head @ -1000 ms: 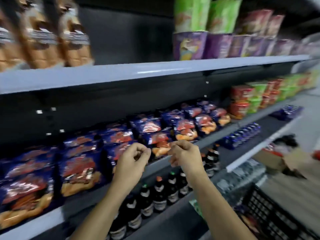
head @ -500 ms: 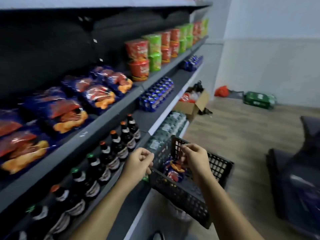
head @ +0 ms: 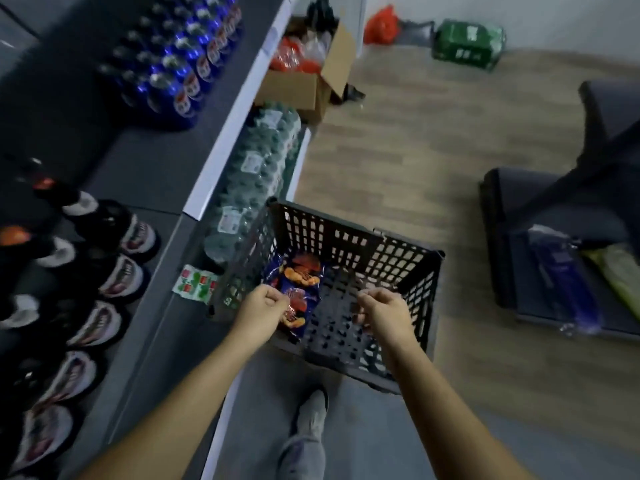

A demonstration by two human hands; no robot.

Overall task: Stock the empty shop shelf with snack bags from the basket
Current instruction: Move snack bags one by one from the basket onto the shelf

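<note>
A black slatted plastic basket (head: 356, 233) stands on the floor beside the shelf unit. Blue and red snack bags (head: 301, 271) lie in its left part, and the basket's right part shows its bare bottom. My left hand (head: 261, 313) is over the near left corner of the basket with curled fingers at the lower edge of the bags. The blur hides whether it grips one. My right hand (head: 382, 311) hovers over the bare part of the basket, fingers loosely curled and holding nothing.
Dark bottles (head: 104, 271) and blue cans (head: 180, 64) fill the low shelves on the left. Wrapped water bottles (head: 256, 168) lie under the shelf beside the basket. Beyond are an open cardboard box (head: 304, 88), a green pack (head: 467, 43) and dark furniture (head: 554, 202). My shoe (head: 310, 420) is below the basket.
My view has swung from the shelf of snack bags down to the basket on the floor. Both hands have dropped from shelf height to just over the basket.
</note>
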